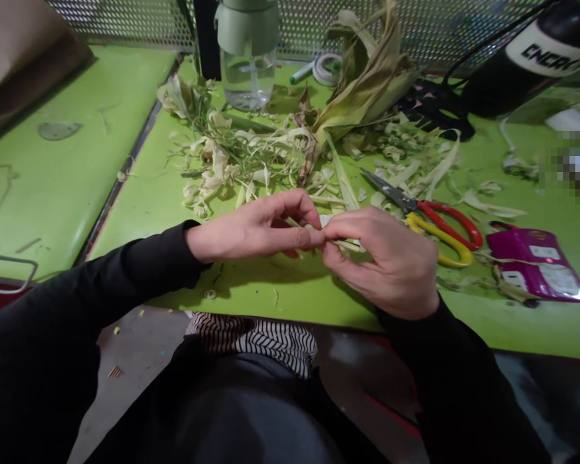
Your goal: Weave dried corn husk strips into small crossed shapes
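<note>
My left hand (275, 225) and my right hand (381, 254) meet fingertip to fingertip above the near part of the green table. Between them they pinch a thin pale strip of corn husk (348, 245), mostly hidden by the fingers. Just beyond my hands spreads a heap of shredded husk pieces (251, 151). Behind that heap stands a bundle of dry corn husks (367, 90). Scissors (415, 206) with red and yellow handles lie to the right of my right hand, their blades pointing away to the left.
A clear water bottle (249, 64) stands at the back, near a roll of tape (327, 68) and a pen (301, 73). At right are a purple pouch-like object (539, 261) and a dark bottle (522, 64). Brown paper (24, 58) is at far left; a perforated screen (135, 22) borders the back.
</note>
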Motion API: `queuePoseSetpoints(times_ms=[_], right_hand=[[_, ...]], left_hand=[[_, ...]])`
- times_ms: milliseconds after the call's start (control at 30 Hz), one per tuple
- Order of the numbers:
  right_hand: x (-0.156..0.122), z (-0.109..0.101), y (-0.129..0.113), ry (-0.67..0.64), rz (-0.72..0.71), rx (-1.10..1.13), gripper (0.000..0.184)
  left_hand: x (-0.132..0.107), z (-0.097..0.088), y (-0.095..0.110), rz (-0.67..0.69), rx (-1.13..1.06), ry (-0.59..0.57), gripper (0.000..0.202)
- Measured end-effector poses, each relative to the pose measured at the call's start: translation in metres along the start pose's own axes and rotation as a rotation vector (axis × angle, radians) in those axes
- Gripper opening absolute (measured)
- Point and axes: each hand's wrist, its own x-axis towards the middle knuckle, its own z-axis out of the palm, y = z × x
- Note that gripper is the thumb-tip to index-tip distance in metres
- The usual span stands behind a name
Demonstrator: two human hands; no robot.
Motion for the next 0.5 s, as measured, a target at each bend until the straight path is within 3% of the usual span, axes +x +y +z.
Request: queuePoseSetpoints(times_ms=[233, 367, 500], right_hand=[[0.0001, 0.0004, 0.0013, 0.019, -0.147, -0.029, 0.024], [-0.0013, 0.0009, 0.001, 0.052, -0.197, -0.112, 0.028], [-0.0042, 0.0006, 0.0007, 0.061, -0.178, -0.15, 0.026]], left_hand=[[-0.002, -0.0034, -0.0014, -0.137, -0.149, -0.065, 0.013], [-0.0005, -0.0036, 0.0013, -0.115, -0.095, -0.011, 0.025], [0.0005, -0.0053, 0.0043, -0.052, 0.045, 0.036, 0.023]])
